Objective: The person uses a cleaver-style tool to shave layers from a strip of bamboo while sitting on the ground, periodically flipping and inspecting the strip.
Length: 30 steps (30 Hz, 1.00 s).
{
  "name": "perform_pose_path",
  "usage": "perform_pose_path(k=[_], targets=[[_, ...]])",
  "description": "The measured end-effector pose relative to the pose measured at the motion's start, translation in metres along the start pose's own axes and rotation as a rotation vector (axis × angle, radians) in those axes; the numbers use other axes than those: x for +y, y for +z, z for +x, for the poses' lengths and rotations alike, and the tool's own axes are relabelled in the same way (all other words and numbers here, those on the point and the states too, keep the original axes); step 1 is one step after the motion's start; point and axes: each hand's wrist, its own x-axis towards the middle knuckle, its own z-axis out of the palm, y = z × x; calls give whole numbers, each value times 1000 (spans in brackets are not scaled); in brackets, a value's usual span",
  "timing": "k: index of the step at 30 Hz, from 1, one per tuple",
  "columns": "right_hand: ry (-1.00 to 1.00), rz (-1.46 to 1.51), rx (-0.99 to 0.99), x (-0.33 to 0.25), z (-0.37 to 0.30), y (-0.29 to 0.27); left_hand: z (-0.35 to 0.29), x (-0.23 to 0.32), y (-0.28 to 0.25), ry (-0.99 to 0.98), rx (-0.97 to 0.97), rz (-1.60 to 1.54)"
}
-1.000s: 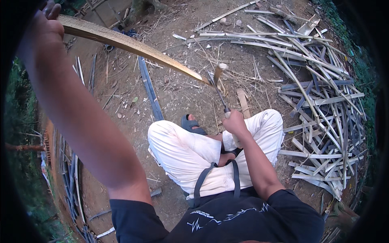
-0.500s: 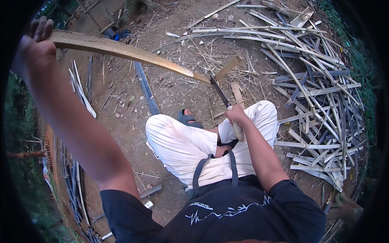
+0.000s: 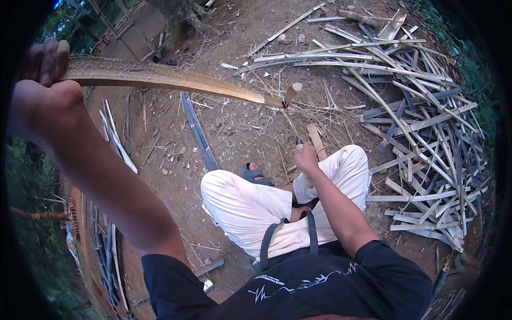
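My left hand [image 3: 45, 72] is raised at the far left, fingers wrapped round one end of a long tan bamboo strip [image 3: 160, 76]. The strip bows slightly and slants down to the middle of the view. My right hand [image 3: 305, 158], above my bent leg, is closed on the handle of a long knife. Its narrow blade [image 3: 292, 126] points away from me and meets the strip's far end. A short pale piece [image 3: 293, 92] stands up at that end, on the other side of the blade; whether it is still joined to the strip is hard to tell.
A large heap of split bamboo strips [image 3: 421, 128] lies on the right. Dark bamboo lengths [image 3: 197, 130] rest on the ground ahead of my knee, with more strips [image 3: 114, 133] at the left. A flat piece [image 3: 316, 140] lies beyond my right hand. A tree trunk [image 3: 178, 21] stands far off.
The blade now shows nearly edge-on, and the short piece at the strip's end stands more upright. My left hand keeps its hold on the strip. The whole view has shifted slightly.
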Motion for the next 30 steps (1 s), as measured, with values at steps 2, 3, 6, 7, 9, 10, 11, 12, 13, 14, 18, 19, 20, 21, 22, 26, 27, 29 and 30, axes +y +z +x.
perform_pose_path(k=[2,3,6,7,9,10,11,12,13,14,18,19,20,21,22,26,27,29,30], targets=[[24,-30,-7,-17,-3,1,-16,-11,32,63,228,104],[27,-39,-8,-26,-4,1,-13,-16,32,65,276,79],[27,-33,22,-40,6,7,-18,-16,48,92,184,185],[29,-30,44,-42,12,12,-23,-21,64,96,356,259],[41,8,45,-40,25,17,-26,-44,58,96,298,229],[50,40,23,-37,31,16,-23,-47,51,79,257,202],[63,65,-1,-33,34,15,-22,-51,47,59,223,176],[129,163,-73,-30,40,12,-17,-56,46,60,273,226],[195,261,-144,-26,46,8,-11,-61,48,61,322,274],[256,351,-218,-26,50,0,-7,-65,50,63,382,326],[-207,61,66,-67,25,-11,0,-72,55,100,457,357],[-274,77,63,-80,17,-13,5,-69,44,62,303,337],[-344,91,55,-99,6,-18,5,-71,44,84,307,367],[-409,105,53,-107,0,-20,2,-73,46,103,308,390],[-387,59,45,-98,8,-10,-1,-76,48,122,309,416],[-19,-166,71,-10,85,36,0,-81,62,93,464,394],[-35,-167,64,-5,86,38,4,-85,56,94,501,394],[-66,-171,65,-4,90,41,11,-85,30,75,428,379],[48,-7,-59,-10,97,32,14,-85,24,77,426,383]])
